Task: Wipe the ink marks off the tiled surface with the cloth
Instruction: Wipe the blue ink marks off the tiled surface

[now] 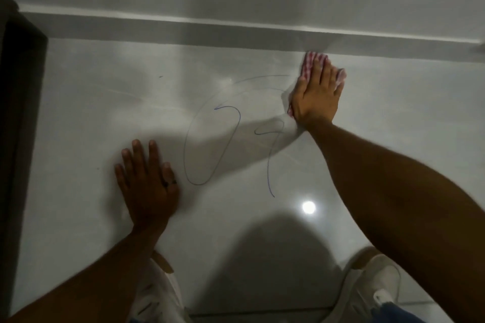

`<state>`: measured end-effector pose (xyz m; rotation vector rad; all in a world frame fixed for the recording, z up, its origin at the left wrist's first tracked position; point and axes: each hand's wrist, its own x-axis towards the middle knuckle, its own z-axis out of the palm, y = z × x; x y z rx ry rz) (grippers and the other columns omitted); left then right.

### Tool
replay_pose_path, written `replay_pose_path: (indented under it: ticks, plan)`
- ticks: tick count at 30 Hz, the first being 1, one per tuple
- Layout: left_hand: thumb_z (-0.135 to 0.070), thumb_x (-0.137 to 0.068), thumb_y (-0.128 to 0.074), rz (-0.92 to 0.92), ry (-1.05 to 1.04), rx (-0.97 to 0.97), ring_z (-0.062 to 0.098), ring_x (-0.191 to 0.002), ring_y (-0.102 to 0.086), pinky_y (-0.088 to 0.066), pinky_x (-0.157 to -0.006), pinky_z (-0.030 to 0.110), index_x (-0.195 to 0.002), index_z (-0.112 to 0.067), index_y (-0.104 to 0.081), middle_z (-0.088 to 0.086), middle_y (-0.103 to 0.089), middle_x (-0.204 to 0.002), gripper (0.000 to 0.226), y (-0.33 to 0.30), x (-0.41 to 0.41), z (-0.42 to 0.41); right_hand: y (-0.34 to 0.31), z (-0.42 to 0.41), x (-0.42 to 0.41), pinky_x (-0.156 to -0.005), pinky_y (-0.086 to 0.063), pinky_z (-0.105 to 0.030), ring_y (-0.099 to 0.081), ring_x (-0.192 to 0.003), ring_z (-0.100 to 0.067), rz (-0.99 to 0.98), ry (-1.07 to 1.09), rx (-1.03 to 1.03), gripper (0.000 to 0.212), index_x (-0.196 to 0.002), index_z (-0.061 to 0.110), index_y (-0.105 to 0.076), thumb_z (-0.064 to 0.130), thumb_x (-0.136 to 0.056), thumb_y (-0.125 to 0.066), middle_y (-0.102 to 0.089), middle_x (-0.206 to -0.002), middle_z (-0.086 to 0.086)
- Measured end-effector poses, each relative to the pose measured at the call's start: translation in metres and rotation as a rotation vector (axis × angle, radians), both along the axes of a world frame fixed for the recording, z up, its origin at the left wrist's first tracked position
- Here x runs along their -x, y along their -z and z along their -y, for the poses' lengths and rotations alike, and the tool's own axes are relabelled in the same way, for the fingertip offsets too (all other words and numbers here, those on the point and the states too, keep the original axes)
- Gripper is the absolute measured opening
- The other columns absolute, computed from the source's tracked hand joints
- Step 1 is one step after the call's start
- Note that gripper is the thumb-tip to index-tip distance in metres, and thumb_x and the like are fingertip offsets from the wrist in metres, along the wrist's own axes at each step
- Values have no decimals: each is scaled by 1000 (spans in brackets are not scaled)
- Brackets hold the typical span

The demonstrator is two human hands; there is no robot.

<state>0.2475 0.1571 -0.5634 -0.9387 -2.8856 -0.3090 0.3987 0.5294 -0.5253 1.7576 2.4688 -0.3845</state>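
Blue ink marks (pixel 237 123) curl across the glossy white tiled floor (pixel 105 118): a long loop in the middle, a hooked stroke to its right, and a faint arc at the top. My right hand (pixel 315 94) presses flat on a red-and-white checked cloth (pixel 311 60) at the far right end of the arc, close to the skirting. The cloth shows past my fingertips and beside my thumb. My left hand (pixel 147 183) lies flat on the tile left of the loop, fingers spread, with a dark ring on one finger.
A white wall and skirting (pixel 236 34) run along the far side. A dark door frame or cabinet edge (pixel 18 113) stands at the left. My white shoes (pixel 372 288) rest on the tile below. A lamp reflection (pixel 309 207) glares near the ink.
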Motion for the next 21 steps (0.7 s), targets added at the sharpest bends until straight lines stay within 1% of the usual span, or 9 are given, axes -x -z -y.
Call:
replay_pose_path:
  ticks: [2,5,9,12,15,17,19,21]
  plan:
    - [-37,-114,-35,-17,0,3,44,-161,-32,-21,-132,60,-168,-18,-36,19,-34,-174,57,2,0,1,0,4,6,-141,1,-56,6,-172,-33,11,-29,11,71,-174,17,1,51,-114,-14,3,-185,-11]
    - [-37,-114,-34,-8,5,19,43,-162,-30,-20,-133,60,-170,-20,-31,18,-31,-176,58,2,1,2,-1,20,7,-141,-1,-56,7,-172,-34,24,-140,22,69,-174,17,0,50,-115,-15,3,-185,-11]
    - [-37,-114,-35,-8,-8,12,42,-162,-31,-22,-132,60,-169,-21,-33,18,-33,-175,57,2,-1,1,-3,52,2,-141,-4,-56,1,-173,-31,-50,-312,34,66,-174,21,-6,45,-115,-24,-3,-185,-8]
    - [-36,-114,-36,-1,-8,9,43,-162,-31,-23,-132,60,-168,-20,-36,19,-34,-175,56,0,0,2,-1,93,-19,-141,-9,-56,-5,-173,-30,-99,-383,14,66,-174,21,-11,40,-114,-30,-8,-185,-7]
    - [-36,-114,-37,13,-12,6,43,-162,-31,-21,-133,59,-168,-20,-36,18,-33,-175,56,-1,-1,1,3,150,-51,-140,-9,-58,-1,-173,-28,-72,-445,12,67,-174,23,-7,41,-113,-27,-3,-186,-5]
    - [-36,-115,-36,4,-10,8,42,-162,-31,-21,-133,59,-168,-20,-36,17,-33,-175,56,-2,-2,1,6,195,-82,-139,-10,-60,-2,-173,-29,-79,-493,25,66,-174,24,-10,40,-113,-26,-4,-186,-6]
    - [-38,-115,-33,22,-2,11,41,-163,-28,-20,-134,58,-169,-21,-33,17,-30,-176,57,-1,-1,1,8,240,-114,-137,-17,-62,-7,-173,-33,-89,-507,58,63,-173,21,-19,40,-113,-28,-14,-184,-8]
    - [-39,-115,-32,44,-3,15,40,-164,-25,-18,-134,59,-170,-22,-31,16,-28,-177,58,-1,0,2,9,266,-134,-135,-24,-62,-13,-172,-33,-69,-510,93,63,-172,19,-27,42,-112,-29,-23,-182,-10]
